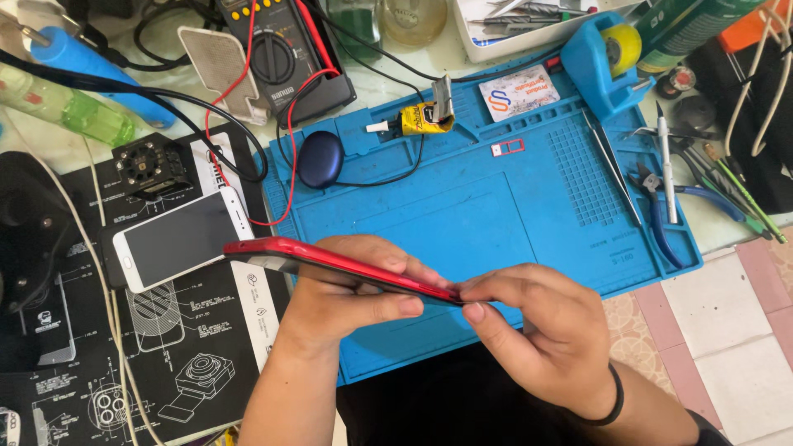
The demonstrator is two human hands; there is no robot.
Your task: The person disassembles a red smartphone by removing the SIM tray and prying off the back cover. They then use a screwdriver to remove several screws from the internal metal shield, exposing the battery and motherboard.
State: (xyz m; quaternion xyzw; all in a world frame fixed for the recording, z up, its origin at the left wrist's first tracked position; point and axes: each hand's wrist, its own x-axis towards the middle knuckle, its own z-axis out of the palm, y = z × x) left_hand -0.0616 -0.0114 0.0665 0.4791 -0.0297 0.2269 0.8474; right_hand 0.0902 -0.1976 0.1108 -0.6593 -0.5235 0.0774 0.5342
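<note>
Bright, even daylight; soft shadows, sharp focus, slight edge distortion

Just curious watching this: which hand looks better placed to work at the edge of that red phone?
Probably the right hand: its fingertips pinch the slim red phone at its end edge, while the left hand grips it underneath.

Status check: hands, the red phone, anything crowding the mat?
Left hand grips red phone edge-on above blue mat. Right hand pinches its near end. White phone lies left, apart. Pliers and tweezers at mat's right edge.

White phone [183, 238] with grey screen lies left of blue mat [496, 223].
</note>
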